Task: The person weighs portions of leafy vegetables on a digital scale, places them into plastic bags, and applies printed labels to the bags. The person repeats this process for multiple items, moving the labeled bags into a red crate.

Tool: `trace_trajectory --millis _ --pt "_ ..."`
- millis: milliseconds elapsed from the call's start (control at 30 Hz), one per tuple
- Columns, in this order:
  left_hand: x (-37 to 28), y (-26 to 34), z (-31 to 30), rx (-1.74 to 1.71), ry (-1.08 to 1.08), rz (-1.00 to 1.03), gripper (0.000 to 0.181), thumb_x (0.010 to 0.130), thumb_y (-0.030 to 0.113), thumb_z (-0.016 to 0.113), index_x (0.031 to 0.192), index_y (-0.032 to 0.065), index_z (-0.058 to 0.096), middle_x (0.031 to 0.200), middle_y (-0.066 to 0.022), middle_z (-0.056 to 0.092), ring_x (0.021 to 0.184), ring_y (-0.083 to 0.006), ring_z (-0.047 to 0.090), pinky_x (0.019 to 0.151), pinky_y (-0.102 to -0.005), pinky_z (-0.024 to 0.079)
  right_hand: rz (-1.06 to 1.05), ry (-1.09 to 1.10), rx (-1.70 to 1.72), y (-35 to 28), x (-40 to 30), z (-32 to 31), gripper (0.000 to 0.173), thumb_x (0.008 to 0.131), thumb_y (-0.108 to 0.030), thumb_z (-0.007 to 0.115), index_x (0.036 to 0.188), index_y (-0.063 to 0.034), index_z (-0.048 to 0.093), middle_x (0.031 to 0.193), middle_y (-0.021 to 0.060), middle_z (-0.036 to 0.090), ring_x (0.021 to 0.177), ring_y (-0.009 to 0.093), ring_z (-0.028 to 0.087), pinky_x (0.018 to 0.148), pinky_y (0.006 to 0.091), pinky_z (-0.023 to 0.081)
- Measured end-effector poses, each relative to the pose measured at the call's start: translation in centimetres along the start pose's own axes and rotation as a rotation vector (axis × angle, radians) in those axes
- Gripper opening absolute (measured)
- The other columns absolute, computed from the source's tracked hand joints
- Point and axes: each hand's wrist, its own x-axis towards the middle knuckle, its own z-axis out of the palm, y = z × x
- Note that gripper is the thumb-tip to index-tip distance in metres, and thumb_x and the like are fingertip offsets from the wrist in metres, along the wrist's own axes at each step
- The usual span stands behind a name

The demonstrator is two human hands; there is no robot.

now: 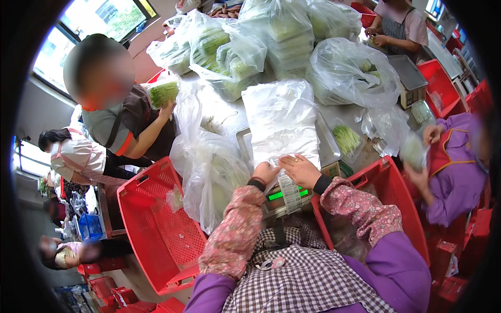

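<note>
A stack of thin white plastic bags [282, 117] lies on the metal pan of a weighing scale [328, 137] in front of me. My left hand [267, 173] is at the near edge of the stack, beside a strip of printed labels [289, 191]; whether its fingers pinch the strip is unclear. My right hand [300, 170], with a ring, rests flat with fingers extended over the near edge of the bags and the top of the strip. The strip hangs down across the scale's green-lit display [276, 195].
Red plastic crates [156, 219] stand at left and right [403, 203]. Clear bags of packed greens [223, 58] fill the far table, and another bag [219, 176] stands left of the scale. A packed tray of greens [346, 139] lies right. Co-workers handle packs on both sides.
</note>
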Motion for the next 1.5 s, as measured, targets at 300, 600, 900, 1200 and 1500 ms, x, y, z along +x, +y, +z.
trace_trajectory --millis 300,600,900,1200,1500 --pt "-9.7 3.5 -0.3 -0.127 0.005 0.108 0.032 0.083 0.025 0.066 0.102 -0.0004 0.061 0.079 -0.0170 0.063 0.068 -0.0256 0.060 0.062 -0.0338 0.046 0.113 -0.234 0.196 3.7 1.6 -2.3 0.027 0.089 -0.028 0.054 0.105 -0.0076 0.061 0.096 0.0132 0.065 0.089 0.032 0.062 0.076 0.0450 0.048" --pt "-5.2 6.3 -4.0 -0.370 -0.081 0.345 0.023 0.086 0.025 0.068 0.094 0.0032 0.066 0.061 0.0027 0.053 0.052 -0.0022 0.042 0.045 -0.0232 0.034 0.307 0.025 0.596 6.9 6.1 -4.5 0.027 0.085 -0.025 0.057 0.076 0.0001 0.061 0.064 0.0194 0.058 0.063 0.034 0.061 0.060 0.0419 0.046" --pt "2.9 -1.6 2.4 -0.040 0.321 -0.092 0.038 0.076 0.036 0.067 0.079 -0.0016 0.065 0.080 -0.0238 0.064 0.078 -0.0385 0.063 0.070 -0.0456 0.048 0.003 0.143 0.437 -0.9 5.0 -10.4 0.021 0.085 -0.016 0.060 0.102 -0.0026 0.061 0.103 0.0142 0.062 0.094 0.033 0.060 0.079 0.0402 0.049" --pt "2.0 -1.0 2.9 -0.218 0.435 -0.036 0.033 0.087 0.028 0.057 0.082 -0.0047 0.060 0.078 -0.0246 0.062 0.079 -0.0404 0.061 0.071 -0.0465 0.048 0.054 -0.051 0.207 0.1 1.8 -1.5 0.043 0.092 -0.018 0.049 0.131 -0.0015 0.046 0.135 0.0170 0.048 0.128 0.031 0.043 0.106 0.0428 0.032" --pt "-1.4 0.3 -0.9 -0.184 -0.058 0.076 0.028 0.090 0.018 0.052 0.076 -0.0047 0.059 0.057 -0.0150 0.060 0.051 -0.0241 0.063 0.052 -0.0375 0.051 0.131 -0.061 0.202 -0.7 1.3 -1.3 0.043 0.093 -0.018 0.044 0.134 -0.0039 0.044 0.138 0.0130 0.047 0.132 0.028 0.039 0.107 0.0431 0.030"
